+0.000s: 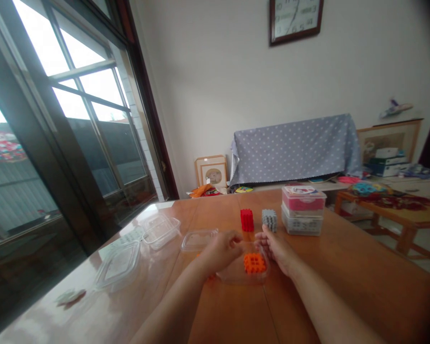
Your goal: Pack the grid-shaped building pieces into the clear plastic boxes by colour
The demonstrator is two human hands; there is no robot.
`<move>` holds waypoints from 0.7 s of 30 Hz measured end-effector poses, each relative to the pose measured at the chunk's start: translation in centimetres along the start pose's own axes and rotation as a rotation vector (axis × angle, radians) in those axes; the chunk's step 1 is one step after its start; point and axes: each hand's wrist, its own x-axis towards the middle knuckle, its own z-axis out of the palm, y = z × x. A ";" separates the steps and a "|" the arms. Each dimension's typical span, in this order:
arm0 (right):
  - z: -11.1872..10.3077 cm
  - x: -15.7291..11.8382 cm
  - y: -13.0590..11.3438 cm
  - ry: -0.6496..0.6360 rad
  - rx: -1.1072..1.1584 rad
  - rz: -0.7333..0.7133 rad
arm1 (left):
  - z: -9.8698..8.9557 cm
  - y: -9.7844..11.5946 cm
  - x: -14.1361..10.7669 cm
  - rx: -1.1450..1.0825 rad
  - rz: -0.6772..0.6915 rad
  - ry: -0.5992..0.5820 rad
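My left hand (224,249) hovers over the left part of a shallow clear plastic container (232,277), its fingers loosely bent and apart, with nothing visible in them. At the container's right side is my right hand (276,248), fingers stretched out and palm turned inward; whether it touches the rim I cannot tell. Inside the container lies a stack of orange interlocking plastic pieces (254,263). Some more orange shows partly hidden beneath my left wrist. Just beyond the hands stand a red stack of such pieces (247,220) and a grey stack (269,219).
Two stacked lidded boxes (303,224), the upper with pink contents, stand at the table's back right. A clear lid (197,240) lies left of my left hand. Farther left are clear containers (118,265) and a small crumpled item (70,297). A wooden stool (408,222) stands beyond.
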 end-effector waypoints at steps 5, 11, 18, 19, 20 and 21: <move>0.2 -0.1 0.2 0.046 -0.059 -0.073 | -3.6 -2.7 -2.1 -0.180 -0.092 0.362; 0.4 0.0 1.4 0.047 -0.160 -0.148 | -5.2 -6.3 -4.9 -0.276 -0.196 0.514; 0.1 0.5 2.7 0.015 -0.255 -0.118 | -7.0 -6.8 -7.6 -0.163 -0.111 0.099; 0.1 0.5 2.7 0.015 -0.248 -0.117 | -7.1 -6.8 -7.8 -0.122 -0.105 0.074; 0.0 0.5 2.7 0.014 -0.244 -0.118 | -7.1 -6.8 -7.9 -0.090 -0.098 0.047; 0.0 0.4 2.6 0.013 -0.244 -0.118 | -7.0 -6.9 -8.0 -0.064 -0.096 0.024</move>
